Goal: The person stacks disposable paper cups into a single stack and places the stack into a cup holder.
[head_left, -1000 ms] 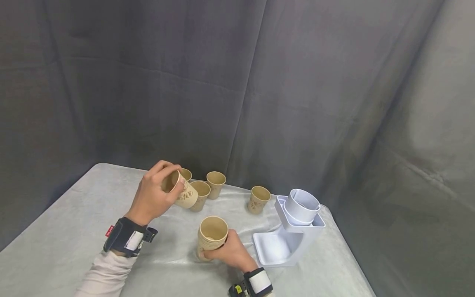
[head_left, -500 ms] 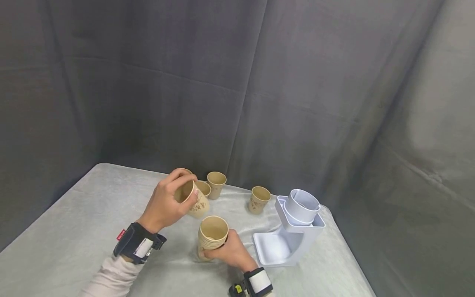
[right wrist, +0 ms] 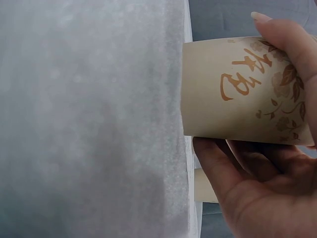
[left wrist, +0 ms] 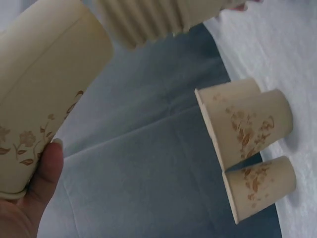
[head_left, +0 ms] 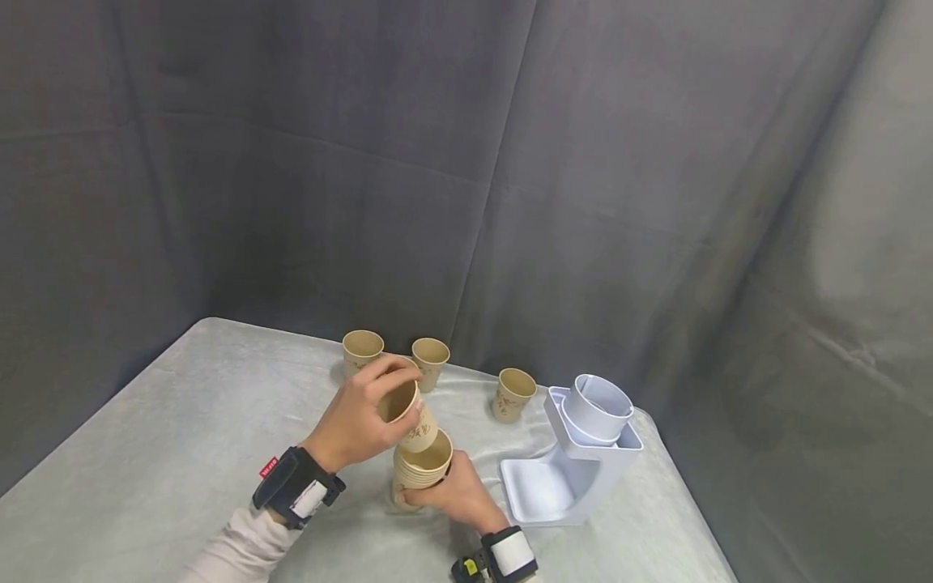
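Observation:
My left hand [head_left: 368, 417] grips a tan paper cup [head_left: 420, 429] near its rim, thumb on the near side and fingers over the far side. The cup is tilted, its base right over the mouth of a stack of nested paper cups [head_left: 417, 474]. My right hand [head_left: 459, 494] holds that stack low down, upright at the table. In the right wrist view the lowest cup [right wrist: 242, 91] shows brown writing and flowers between thumb and fingers. The left wrist view has the held cup [left wrist: 34, 94] at upper left, close to the stack's layered rims [left wrist: 153, 20].
Behind the hands stand more upright paper cups, one at the back left [head_left: 362, 348], one beside it [head_left: 431, 360], and another partly hidden by my left hand. A single cup [head_left: 513, 394] stands farther right. A white plastic stand [head_left: 594, 457] bears a white ring-shaped part [head_left: 599, 409]. A grey curtain [head_left: 328, 162] hangs behind.
My left hand has moved right and toward me with its cup, from beside the back cups to over the stack. A back left cup is now uncovered. My right hand stays on the stack.

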The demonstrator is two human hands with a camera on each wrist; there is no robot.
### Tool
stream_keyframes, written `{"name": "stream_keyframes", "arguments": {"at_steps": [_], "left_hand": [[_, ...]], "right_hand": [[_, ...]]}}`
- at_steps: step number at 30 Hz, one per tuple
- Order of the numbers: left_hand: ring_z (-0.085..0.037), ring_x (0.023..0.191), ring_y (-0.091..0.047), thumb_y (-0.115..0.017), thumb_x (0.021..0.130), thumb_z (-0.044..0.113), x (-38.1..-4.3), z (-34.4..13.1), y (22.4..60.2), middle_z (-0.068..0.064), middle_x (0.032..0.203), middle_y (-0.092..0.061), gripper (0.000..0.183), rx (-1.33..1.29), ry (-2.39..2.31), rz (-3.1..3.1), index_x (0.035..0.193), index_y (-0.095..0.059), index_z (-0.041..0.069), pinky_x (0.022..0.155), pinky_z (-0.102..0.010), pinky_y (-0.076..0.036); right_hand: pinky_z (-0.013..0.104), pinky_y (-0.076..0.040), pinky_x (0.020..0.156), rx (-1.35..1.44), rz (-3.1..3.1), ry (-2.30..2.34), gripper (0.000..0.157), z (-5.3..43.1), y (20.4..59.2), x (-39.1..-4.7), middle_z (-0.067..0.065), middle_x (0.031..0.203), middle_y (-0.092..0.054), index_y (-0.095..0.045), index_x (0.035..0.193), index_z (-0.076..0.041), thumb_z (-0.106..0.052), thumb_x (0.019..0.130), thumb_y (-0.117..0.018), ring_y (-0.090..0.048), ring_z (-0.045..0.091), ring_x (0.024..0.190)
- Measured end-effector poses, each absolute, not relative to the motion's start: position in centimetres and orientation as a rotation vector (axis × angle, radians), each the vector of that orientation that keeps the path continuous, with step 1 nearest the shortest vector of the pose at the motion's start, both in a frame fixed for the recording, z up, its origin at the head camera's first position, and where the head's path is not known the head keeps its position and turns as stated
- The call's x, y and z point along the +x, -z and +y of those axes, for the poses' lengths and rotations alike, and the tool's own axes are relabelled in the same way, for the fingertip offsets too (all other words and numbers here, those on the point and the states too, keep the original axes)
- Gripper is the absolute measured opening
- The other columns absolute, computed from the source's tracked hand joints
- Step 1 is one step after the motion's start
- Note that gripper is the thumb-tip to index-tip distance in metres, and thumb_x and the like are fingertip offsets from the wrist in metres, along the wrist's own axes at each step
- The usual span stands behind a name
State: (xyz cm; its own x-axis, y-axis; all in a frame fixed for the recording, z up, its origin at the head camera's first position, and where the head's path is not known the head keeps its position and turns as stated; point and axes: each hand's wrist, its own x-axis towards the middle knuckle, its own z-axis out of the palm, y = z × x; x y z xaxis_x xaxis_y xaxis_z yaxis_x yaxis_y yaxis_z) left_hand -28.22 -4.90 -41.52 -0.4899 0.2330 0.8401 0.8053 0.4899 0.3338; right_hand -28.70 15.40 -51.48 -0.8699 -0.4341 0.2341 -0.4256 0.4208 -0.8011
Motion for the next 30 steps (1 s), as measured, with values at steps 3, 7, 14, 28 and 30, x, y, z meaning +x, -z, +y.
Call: {"name": "stream_keyframes", "arguments": {"at_steps": [3,7,14,28,30], "left_hand": [[-0.007,0.093,-0.05,-0.06,0.081,0.035,-28.2,-4.3,42.0,0.008,0.106,-0.053,0.034,-0.873,0.931,-2.016,0.112,-0.063,0.022,0.073,-0.03,-0.048],[-0.006,0.091,-0.051,-0.06,0.081,0.037,-28.2,-3.5,42.6,0.008,0.104,-0.053,0.032,-0.912,0.873,-2.04,0.109,-0.064,0.022,0.071,-0.029,-0.049],[-0.003,0.089,-0.047,-0.06,0.08,0.033,-28.3,-2.4,43.5,0.009,0.101,-0.05,0.028,-0.957,0.826,-2.058,0.107,-0.063,0.024,0.068,-0.025,-0.047],[-0.007,0.092,-0.048,-0.058,0.082,0.034,-28.3,-1.3,44.2,0.005,0.104,-0.05,0.03,-0.991,0.78,-2.14,0.109,-0.061,0.023,0.074,-0.028,-0.048],[-0.007,0.093,-0.048,-0.059,0.081,0.034,-28.3,-1.1,44.6,0.005,0.104,-0.051,0.031,-1.005,0.751,-2.167,0.11,-0.062,0.022,0.076,-0.028,-0.047]], "right_hand": [[0.032,-0.049,0.077,-0.803,2.649,1.468,0.057,15.5,51.4,-28.7,-0.006,0.098,-0.064,-0.058,0.108,-0.025,-0.039,0.059,-0.082,-0.061,0.011,0.086],[0.031,-0.05,0.076,-0.791,2.648,1.456,0.056,15.4,51.6,-28.7,-0.005,0.098,-0.064,-0.058,0.108,-0.023,-0.039,0.06,-0.081,-0.061,0.011,0.085],[0.03,-0.05,0.071,-0.782,2.656,1.458,0.053,15.3,51.3,-28.3,-0.004,0.094,-0.064,-0.057,0.106,-0.02,-0.035,0.061,-0.081,-0.061,0.011,0.08],[0.029,-0.05,0.068,-0.81,2.676,1.443,0.05,15.1,49.3,-27.5,-0.004,0.09,-0.064,-0.058,0.104,-0.013,-0.028,0.062,-0.081,-0.06,0.009,0.075],[0.028,-0.05,0.07,-0.825,2.7,1.412,0.051,15.1,50.1,-28.1,-0.005,0.092,-0.064,-0.058,0.104,-0.015,-0.034,0.062,-0.081,-0.059,0.008,0.077]]}}
